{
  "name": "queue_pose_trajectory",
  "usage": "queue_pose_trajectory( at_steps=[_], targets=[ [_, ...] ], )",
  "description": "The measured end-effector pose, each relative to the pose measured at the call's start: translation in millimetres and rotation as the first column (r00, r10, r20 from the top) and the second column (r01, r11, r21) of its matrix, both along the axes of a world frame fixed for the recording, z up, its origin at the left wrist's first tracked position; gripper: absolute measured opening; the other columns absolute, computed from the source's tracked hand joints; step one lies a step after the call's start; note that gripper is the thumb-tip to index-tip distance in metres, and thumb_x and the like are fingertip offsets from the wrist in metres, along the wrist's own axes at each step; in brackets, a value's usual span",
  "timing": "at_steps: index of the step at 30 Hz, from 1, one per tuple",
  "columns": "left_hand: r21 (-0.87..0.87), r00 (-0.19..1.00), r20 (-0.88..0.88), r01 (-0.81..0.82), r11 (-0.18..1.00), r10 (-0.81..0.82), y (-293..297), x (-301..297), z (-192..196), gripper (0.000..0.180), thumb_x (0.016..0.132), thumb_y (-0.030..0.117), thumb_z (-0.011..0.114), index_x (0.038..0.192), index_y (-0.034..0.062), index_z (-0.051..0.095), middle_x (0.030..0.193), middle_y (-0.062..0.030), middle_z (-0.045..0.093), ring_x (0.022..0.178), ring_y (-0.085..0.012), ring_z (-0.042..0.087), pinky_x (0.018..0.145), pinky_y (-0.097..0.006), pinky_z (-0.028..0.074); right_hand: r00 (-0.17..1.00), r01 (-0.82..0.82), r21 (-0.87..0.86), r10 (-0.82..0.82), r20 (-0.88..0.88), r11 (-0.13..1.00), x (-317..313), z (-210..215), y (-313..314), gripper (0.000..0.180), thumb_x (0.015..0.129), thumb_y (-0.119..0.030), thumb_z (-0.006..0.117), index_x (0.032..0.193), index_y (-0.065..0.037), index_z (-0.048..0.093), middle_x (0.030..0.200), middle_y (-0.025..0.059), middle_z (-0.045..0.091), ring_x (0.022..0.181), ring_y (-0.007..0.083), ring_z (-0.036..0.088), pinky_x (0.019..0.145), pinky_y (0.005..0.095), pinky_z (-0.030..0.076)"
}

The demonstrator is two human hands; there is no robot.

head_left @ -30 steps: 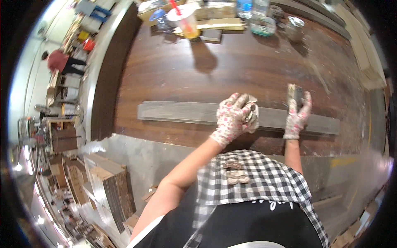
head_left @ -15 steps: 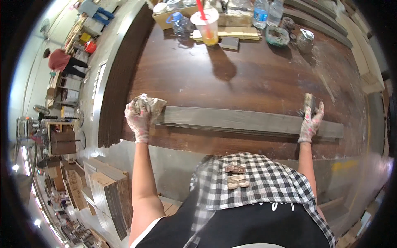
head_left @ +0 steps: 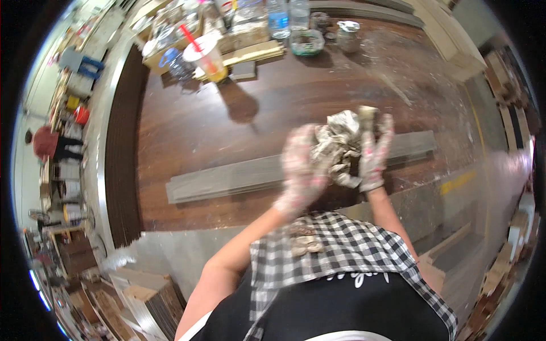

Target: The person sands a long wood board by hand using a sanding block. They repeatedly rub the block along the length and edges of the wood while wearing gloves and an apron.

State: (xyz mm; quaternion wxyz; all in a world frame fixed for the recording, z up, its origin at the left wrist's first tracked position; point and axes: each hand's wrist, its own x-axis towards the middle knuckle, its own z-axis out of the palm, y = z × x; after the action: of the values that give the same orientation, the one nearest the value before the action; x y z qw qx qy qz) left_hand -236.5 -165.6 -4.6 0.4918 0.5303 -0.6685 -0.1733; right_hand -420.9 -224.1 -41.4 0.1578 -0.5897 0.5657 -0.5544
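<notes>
A stack of long, narrow grey strips lies across the brown table, passing behind both hands. My left hand, in a patterned glove and smeared by motion, is closed on a crumpled, stained rag above the strips. Close beside it, my right hand, gloved alike, grips a small worn block with a pale top, which sticks up past the thumb. The rag hangs between the two hands near the right palm; whether it touches the right glove I cannot tell.
At the table's back stand a cup with a red straw, water bottles, a green-rimmed bowl and a foil-topped jar. Tall stacked boards line the left edge. A person stands far left.
My left hand has carried the rag from the strips' left end rightward to beside my right hand. The right hand still grips the block. The whole view has turned and shifted.
</notes>
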Motion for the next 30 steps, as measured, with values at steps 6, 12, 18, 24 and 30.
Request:
queue_pose_trajectory(
  at_steps=[6, 12, 18, 24, 30],
  targets=[
    [0.161, 0.840, 0.528, -0.242, 0.957, 0.124, 2.7, 74.2, -53.4, 0.033, 0.095, 0.018, 0.059, 0.124, 0.0036, 0.062, 0.113, -0.0159, 0.068, 0.107, -0.0353, 0.062, 0.100, -0.045, 0.045, 0.687, -0.151, -0.047, 0.071, -0.723, 0.987, 86.0, -32.0, 41.2, 0.066, 0.095, -0.029, 0.059, 0.155, -0.023, 0.033, 0.114, 0.0115, 0.053, 0.106, 0.0294, 0.055, 0.112, 0.0506, 0.037],
    [0.072, 0.785, 0.607, -0.216, 0.974, 0.129, 11.0, 72.9, -44.3, 0.015, 0.090, 0.019, 0.063, 0.101, 0.0103, 0.068, 0.095, -0.0083, 0.070, 0.093, -0.0297, 0.064, 0.090, -0.044, 0.045, 0.719, 0.080, -0.077, -0.111, -0.686, 0.994, -48.7, -16.5, -12.9, 0.076, 0.089, -0.039, 0.067, 0.152, -0.008, 0.035, 0.104, 0.0135, 0.062, 0.102, 0.0292, 0.059, 0.112, 0.0556, 0.032],
    [0.072, 0.779, 0.616, -0.206, 0.976, 0.119, 9.3, 69.2, -46.5, 0.018, 0.087, 0.020, 0.065, 0.102, 0.0093, 0.067, 0.096, -0.0102, 0.068, 0.094, -0.0329, 0.062, 0.088, -0.047, 0.045, 0.673, 0.516, 0.161, -0.282, -0.684, 0.841, -274.9, -20.0, -69.5, 0.067, 0.090, -0.021, 0.063, 0.151, -0.010, 0.040, 0.118, 0.0251, 0.055, 0.107, 0.0374, 0.056, 0.095, 0.0454, 0.046],
    [0.252, 0.765, 0.615, 0.039, 0.967, -0.191, 10.4, 83.3, -14.7, 0.070, 0.074, 0.040, 0.081, 0.130, 0.0057, 0.057, 0.112, -0.0130, 0.064, 0.106, -0.0338, 0.058, 0.101, -0.049, 0.040, 0.780, 0.563, 0.260, -0.401, -0.480, 0.785, -302.8, -8.4, -96.9, 0.071, 0.088, -0.019, 0.066, 0.151, -0.006, 0.037, 0.131, 0.0231, 0.054, 0.117, 0.0382, 0.057, 0.100, 0.0432, 0.046],
    [0.431, 0.596, 0.728, -0.012, 0.903, -0.339, 8.9, 91.5, -1.2, 0.092, 0.060, 0.031, 0.090, 0.139, 0.0066, 0.050, 0.124, -0.0126, 0.058, 0.117, -0.0347, 0.053, 0.102, -0.049, 0.040, 0.933, 0.355, 0.020, -0.353, -0.066, 0.935, -327.6, -8.5, -87.6, 0.052, 0.090, -0.020, 0.071, 0.136, -0.004, 0.054, 0.132, 0.0165, 0.057, 0.127, 0.0305, 0.053, 0.109, 0.0402, 0.041]
  ],
)
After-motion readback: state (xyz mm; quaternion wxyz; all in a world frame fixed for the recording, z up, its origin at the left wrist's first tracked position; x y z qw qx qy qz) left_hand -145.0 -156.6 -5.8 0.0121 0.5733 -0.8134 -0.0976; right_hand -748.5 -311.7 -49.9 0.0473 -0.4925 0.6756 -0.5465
